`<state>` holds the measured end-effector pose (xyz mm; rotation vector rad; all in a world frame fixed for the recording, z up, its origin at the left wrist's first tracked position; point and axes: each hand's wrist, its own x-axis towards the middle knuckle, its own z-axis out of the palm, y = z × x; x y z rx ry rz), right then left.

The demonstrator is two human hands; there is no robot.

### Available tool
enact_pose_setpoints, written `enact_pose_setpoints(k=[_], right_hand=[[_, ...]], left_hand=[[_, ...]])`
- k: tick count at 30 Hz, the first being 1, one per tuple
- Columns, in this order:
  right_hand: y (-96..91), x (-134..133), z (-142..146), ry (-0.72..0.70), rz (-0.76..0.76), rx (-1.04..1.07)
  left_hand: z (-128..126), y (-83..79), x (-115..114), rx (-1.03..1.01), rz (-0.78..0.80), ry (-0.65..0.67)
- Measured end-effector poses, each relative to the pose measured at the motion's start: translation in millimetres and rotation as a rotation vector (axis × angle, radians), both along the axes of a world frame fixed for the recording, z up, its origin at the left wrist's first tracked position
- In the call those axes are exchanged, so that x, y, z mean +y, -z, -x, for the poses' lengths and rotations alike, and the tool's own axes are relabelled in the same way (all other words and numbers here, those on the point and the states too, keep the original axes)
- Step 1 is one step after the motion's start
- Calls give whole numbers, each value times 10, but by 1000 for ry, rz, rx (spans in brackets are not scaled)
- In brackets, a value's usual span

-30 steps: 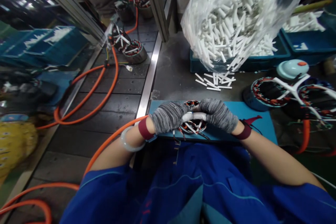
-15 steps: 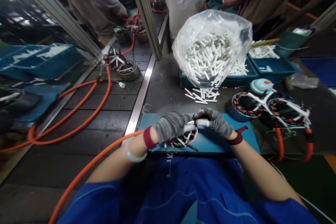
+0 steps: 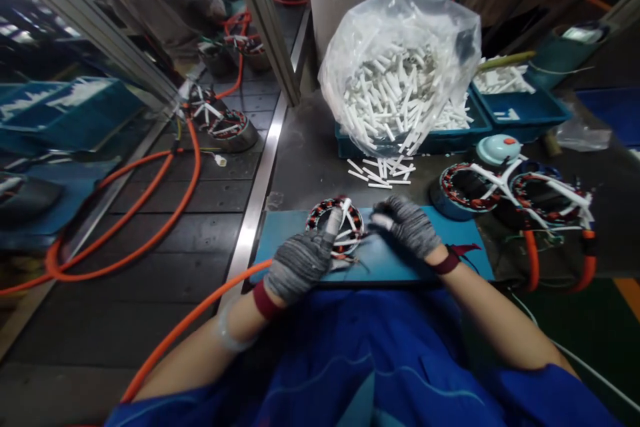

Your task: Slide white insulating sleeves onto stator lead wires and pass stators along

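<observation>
Grey-gloved left hand [image 3: 300,261] on wired ring [image 3: 356,219], right hand [image 3: 407,227] just beside; hands apart, grips unclear.

dark grey flat-topped counter [image 3: 300,153], centre | dark slatted metal track [image 3: 220,233], left | bright silver metal strip [image 3: 255,207] between them | grey grooved metal post [image 3: 265,20] rising beside strip | grey metal beam [image 3: 85,13] slanting, upper left | dark green floor [image 3: 600,320], orange stripe [image 3: 629,300], lower right | blurred white lights [image 3: 20,30], upper left
</observation>
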<state>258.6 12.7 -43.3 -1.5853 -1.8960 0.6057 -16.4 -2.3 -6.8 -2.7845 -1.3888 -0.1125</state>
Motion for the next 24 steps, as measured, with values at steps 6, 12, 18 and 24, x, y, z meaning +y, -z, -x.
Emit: enact_pose_setpoints(k=[6,12,18,24], right_hand=[[-132,428,-114,171,-12,-496],[-43,714,86,53,-15,-496],[-152,421,102,97,-121,-114],[-303,-118,131,-17,155,606]], left_hand=[[-152,-118,67,-137,130,-56],[159,-191,-203,-336,-65,12],[357,-160,-234,-175,-225,127],[450,-27,66,-348,-120,372]])
